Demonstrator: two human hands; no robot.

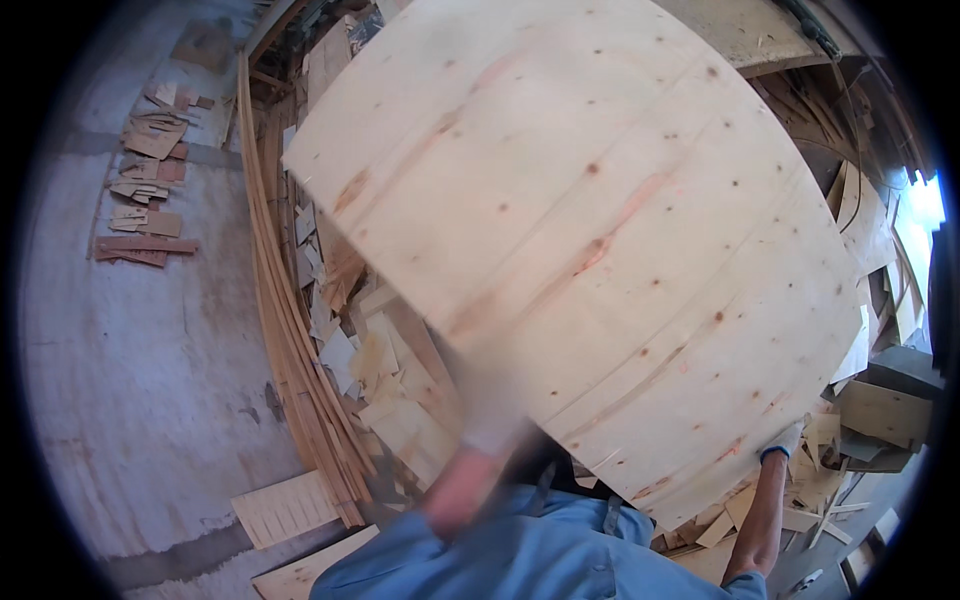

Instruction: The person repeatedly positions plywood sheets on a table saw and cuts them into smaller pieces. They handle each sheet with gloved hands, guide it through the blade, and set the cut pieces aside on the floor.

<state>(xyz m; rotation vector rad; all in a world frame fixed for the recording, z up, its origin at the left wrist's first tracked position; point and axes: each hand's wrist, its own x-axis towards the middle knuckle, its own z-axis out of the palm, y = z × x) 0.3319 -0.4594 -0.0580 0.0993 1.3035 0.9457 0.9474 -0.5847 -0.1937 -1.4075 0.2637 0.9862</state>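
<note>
A big pale plywood sheet (600, 220) with brown knots and reddish streaks fills the middle of the view, tilted in front of my body. At its near right edge my right hand (786, 440), in a white glove with a blue cuff, is closed on the board. My left hand (494, 395), also in a light glove, is over the sheet's near left edge. It is smeared by motion, so its fingers do not show.
Long thin wood strips (290, 330) run along the left. Beyond them small offcuts (150, 190) lie in a row on the floor (190, 380). Scrap wood pieces (400, 400) lie heaped beneath the sheet, and more scraps (820, 470) are at the right by a grey box (900, 372).
</note>
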